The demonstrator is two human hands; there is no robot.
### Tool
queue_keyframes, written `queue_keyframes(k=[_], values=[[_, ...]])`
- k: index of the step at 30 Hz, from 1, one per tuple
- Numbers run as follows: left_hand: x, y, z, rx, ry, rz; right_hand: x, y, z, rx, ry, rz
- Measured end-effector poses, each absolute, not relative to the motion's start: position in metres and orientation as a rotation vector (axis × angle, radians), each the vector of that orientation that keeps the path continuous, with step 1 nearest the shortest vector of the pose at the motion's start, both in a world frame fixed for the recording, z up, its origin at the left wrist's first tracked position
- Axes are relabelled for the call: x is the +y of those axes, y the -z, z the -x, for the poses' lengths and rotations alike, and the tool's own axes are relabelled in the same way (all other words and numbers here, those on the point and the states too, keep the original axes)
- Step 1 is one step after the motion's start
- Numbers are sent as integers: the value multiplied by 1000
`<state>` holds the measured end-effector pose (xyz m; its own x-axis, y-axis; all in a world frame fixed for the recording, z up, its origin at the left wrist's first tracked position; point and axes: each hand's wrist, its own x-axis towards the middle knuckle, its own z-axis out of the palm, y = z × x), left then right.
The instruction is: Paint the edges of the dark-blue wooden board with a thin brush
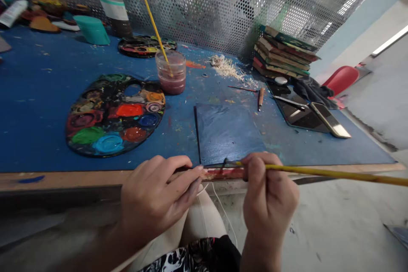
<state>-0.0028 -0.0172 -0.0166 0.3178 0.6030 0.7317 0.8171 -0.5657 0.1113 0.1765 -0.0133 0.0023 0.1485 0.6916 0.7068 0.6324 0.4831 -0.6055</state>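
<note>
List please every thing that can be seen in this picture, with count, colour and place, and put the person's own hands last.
painted board: 1, dark blue, at table's near edge before the hands
paintbrush: 1, yellow handle, in right hand, tip at the board's near edge
palette: 1, many colours, left of the board
second palette: 1, dark, far back
cup: 1, clear with reddish water, holds a yellow brush
stacked boards: several, painted, far right
tablet: 1, black, right
phone: 1, on the tablet
table: 1, blue top
left hand: at the board's near corner
right hand: grips the paintbrush
</note>
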Motion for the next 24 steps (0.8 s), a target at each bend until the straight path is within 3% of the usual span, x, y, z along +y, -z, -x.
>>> queue_keyframes(k=[6, 17, 24], values=[[-15, 16, 2, -1282, 1093, 2293, -12, 2, -172, -1485, -272, 1047], [-16, 17, 2, -1280, 1102, 2298, 6, 24, -245, -825, 100, 1281], [-16, 15, 1, -1286, 1115, 2298, -2, 18, -203, -1298, 36, 1120]])
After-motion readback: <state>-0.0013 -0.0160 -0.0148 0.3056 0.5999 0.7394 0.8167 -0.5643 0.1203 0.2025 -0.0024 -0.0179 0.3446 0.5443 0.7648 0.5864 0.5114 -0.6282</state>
